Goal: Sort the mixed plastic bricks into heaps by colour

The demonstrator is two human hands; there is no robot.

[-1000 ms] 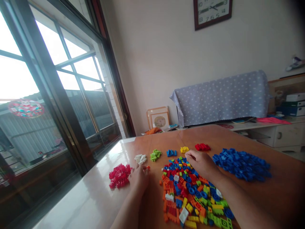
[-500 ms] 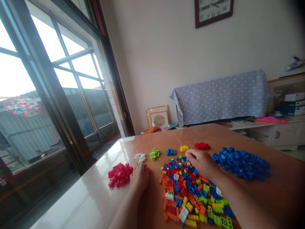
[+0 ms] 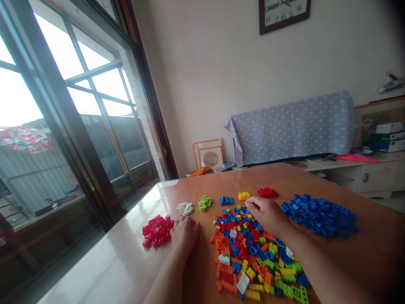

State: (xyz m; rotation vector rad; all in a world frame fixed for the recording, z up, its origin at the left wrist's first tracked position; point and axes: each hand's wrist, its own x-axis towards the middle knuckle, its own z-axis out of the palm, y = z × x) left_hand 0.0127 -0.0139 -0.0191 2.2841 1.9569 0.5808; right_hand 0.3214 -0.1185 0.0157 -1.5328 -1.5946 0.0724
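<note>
My left hand rests on the table, fingers curled down over a few orange building bricks, which it mostly covers. Left of it lies a heap of crimson bricks, and just beyond the fingertips are white bricks. At the far edge of a mixed-colour brick pile is my right hand, closed with thumb and fingers together. What it holds, if anything, is hidden. Small groups of yellow bricks, blue bricks and red bricks lie ahead of it.
Green bricks sit between the white and blue groups. A large heap of blue bricks lies to the right on the wooden table. Behind the table stand a low white cabinet and a cloth-covered object.
My left hand has shifted slightly right and spread over the orange bricks, hiding more of them. My right hand stays closed in nearly the same place. The view has tilted a little.
</note>
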